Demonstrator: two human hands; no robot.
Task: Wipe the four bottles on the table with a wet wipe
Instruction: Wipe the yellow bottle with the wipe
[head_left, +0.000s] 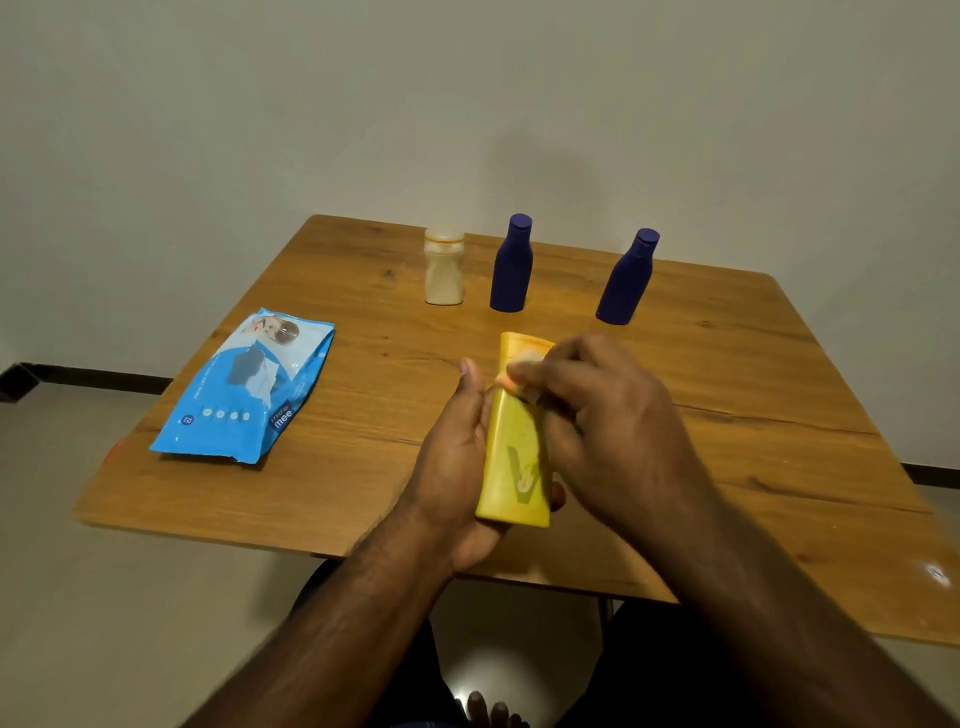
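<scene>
- Yellow plastic marks the bottle (514, 457) now in the hands, held lengthwise above the near part of the tabletop (363, 488), its flat end toward the person and its other end pointing away toward the far row.
- The left hand (457, 467) cradles this yellow bottle from below and from its left side, fingers curled round it, a fingertip showing past the bottle's lower right edge and the thumb stretched up along the left edge.
- The right hand (597, 415) lies over the bottle's right side, its fingers bent and pinching a pale wet wipe (522, 366) against the bottle's upper half; the wipe is mostly hidden and blurred.
- Three bottles stand upright in a row on the far part of the tabletop, apart from one another: a cream bottle (444, 270) to the left, a dark blue bottle (511, 265) in the middle, and a second dark blue bottle (626, 278) to the right.
- A blue pack of wipes (244, 389) lies flat on the left side of the tabletop, well apart from the bottles and the hands.
- The tabletop is wood-grained brown, set near a plain pale wall (467, 104).
- Below the near edge, the person's toes (488, 709) show on a pale floor (104, 597).
</scene>
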